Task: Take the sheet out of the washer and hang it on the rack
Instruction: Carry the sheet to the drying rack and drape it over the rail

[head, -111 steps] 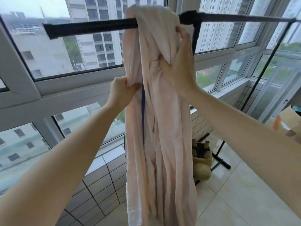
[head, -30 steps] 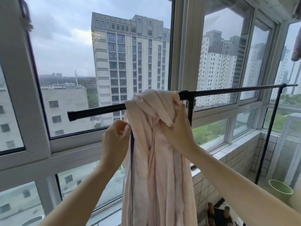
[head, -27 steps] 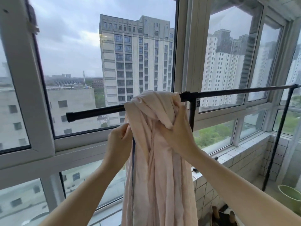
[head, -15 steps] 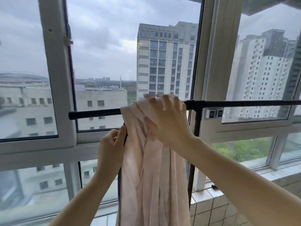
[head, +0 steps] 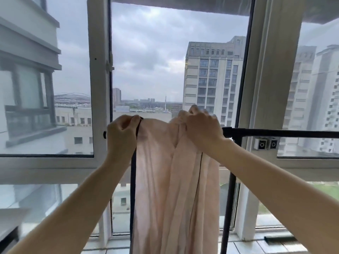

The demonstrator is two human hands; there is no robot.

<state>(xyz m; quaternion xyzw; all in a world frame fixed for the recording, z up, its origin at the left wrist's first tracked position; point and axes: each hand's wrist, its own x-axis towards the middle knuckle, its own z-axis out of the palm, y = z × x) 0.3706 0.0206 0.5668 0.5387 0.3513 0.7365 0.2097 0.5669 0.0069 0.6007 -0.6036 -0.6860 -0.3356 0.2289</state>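
A pale pink sheet (head: 165,180) with a dark trim along its edges hangs over the black rack bar (head: 284,133) and falls out of view at the bottom. My left hand (head: 122,133) grips the sheet's dark-trimmed left edge at bar height, close to the bar's left end. My right hand (head: 201,126) clutches the bunched fabric on top of the bar, to the right. Between the two hands the sheet is spread flat along the bar. The washer is not in view.
The rack's black upright post (head: 228,208) stands just right of the sheet. White window frames (head: 100,88) and glass lie directly behind the bar. A tiled sill (head: 256,244) runs along the bottom right.
My left hand has gone up to the bar and pulled the sheet's edge leftward, spreading the bunched fabric wider. My view has tilted upward and shifted left.
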